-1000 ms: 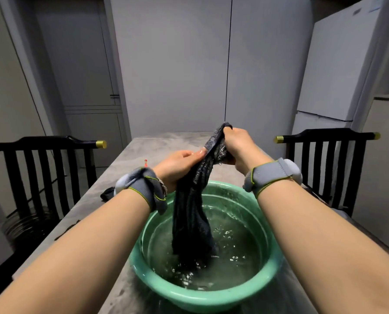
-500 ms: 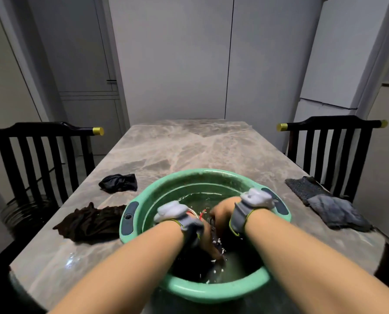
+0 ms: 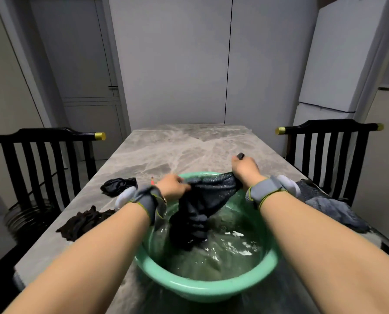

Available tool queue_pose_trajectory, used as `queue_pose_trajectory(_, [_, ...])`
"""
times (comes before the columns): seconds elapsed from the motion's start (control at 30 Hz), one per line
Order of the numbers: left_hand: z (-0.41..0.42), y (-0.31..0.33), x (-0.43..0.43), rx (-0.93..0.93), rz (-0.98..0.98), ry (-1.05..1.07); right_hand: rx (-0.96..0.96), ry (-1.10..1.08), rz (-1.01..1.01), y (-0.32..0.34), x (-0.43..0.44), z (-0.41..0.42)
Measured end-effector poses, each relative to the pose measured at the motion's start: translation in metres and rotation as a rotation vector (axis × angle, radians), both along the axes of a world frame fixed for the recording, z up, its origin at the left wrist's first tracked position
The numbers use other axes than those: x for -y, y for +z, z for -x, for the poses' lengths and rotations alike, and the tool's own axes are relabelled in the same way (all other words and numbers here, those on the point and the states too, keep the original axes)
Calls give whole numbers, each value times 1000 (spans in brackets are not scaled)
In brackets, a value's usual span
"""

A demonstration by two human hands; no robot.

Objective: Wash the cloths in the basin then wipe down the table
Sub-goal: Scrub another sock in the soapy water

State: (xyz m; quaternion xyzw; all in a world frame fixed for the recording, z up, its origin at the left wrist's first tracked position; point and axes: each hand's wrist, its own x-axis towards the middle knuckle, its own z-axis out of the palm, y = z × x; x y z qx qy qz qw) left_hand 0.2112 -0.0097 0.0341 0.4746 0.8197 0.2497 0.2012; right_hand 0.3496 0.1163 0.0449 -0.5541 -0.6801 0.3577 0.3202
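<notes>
I am in the washing part of the task, and I judge it is somewhere in the middle. To the left of my left hand (image 3: 173, 188) two dark cloths lie on the table (image 3: 177, 150): a crumpled brown-black cloth (image 3: 82, 224) beside my left forearm and a small black cloth (image 3: 117, 185) just beyond my left wrist. I cannot tell if these are already washed or wait for their turn.

Between my two hands I hold a dark blue-grey cloth (image 3: 202, 200). My left hand grips one top corner with curled fingers. My right hand (image 3: 245, 169) is clenched around the other corner, so the upper edge is stretched between them above the basin. To the right of my right wrist some grey cloths (image 3: 334, 211) lie in a heap near the table edge, and I cannot say whether they are washed either. The wiping of the table is not yet begun, as far as I see, so this whole second part is left.

The only container is the green basin (image 3: 202, 288), directly under my hands and between my forearms. It holds water (image 3: 229, 257), a little cloudy, with small white foam spots. The lower end of the cloth I hold hangs down into this water, nearer to my left hand. I see no other cloth in the basin, but the bottom is hard to see.
</notes>
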Motion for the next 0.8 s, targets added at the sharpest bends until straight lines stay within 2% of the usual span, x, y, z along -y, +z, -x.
queue_pose_trajectory(0.07, [3,19,-4,176,-185,71,5,34,-64,13,8,-3])
queue_pose_trajectory(0.1, [4,31,-6,201,-254,102,15,81,-81,20,14,-3])
queue_pose_trajectory(0.17, [2,59,-7,150,-374,139,51,337,-14,35,36,-2])
queue_pose_trajectory(0.23, [0,83,-8,101,-456,150,104,619,178,51,60,-2])
queue_pose_trajectory(0.3, [1,99,-10,59,-506,160,203,765,181,63,73,-3])
queue_pose_trajectory(0.33, [2,104,-8,43,-526,170,253,750,86,68,73,-1])
queue_pose_trajectory(0.4, [5,108,-5,20,-586,196,269,569,-120,75,64,0])
queue_pose_trajectory(0.47, [11,107,2,-6,-599,211,186,442,-161,83,54,-1])
queue_pose_trajectory(0.53, [13,101,7,-39,-485,170,265,436,-165,86,47,-7])
queue_pose_trajectory(0.63, [12,78,8,-140,-153,68,647,504,-203,72,45,-9])
queue_pose_trajectory(0.8, [-4,21,0,-318,253,-145,1030,677,-151,7,51,5])
